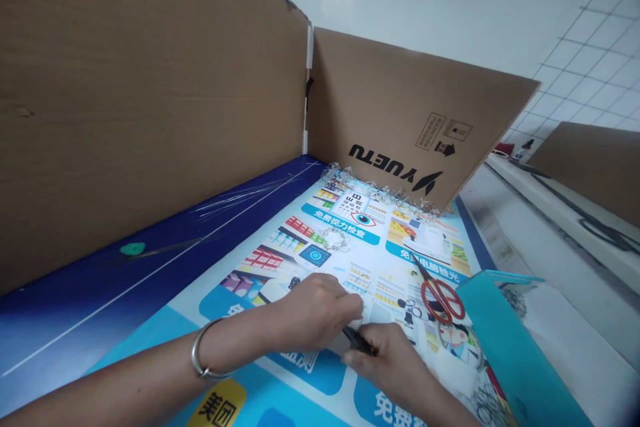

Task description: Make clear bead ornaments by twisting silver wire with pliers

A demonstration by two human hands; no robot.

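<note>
My left hand [320, 310], with a silver bangle on its wrist, is closed over the printed sheet [340, 257]; what its fingers pinch is hidden. Just to its right, my right hand [383, 353] is wrapped round a small black-handled tool [359, 341], which points up and left toward the left hand's fingertips. Red-handled scissors [443, 300] lie on the sheet, beyond and to the right of my right hand. Thin clear curled scraps [335, 238] rest on the sheet past my left hand.
Tall cardboard panels stand at the left [150, 93] and back [400, 107]. More curled scraps [385, 193] line the back panel's foot. A teal box or flap [515, 347] stands at the right. A green-tipped tool [133, 249] lies on the blue surface at left.
</note>
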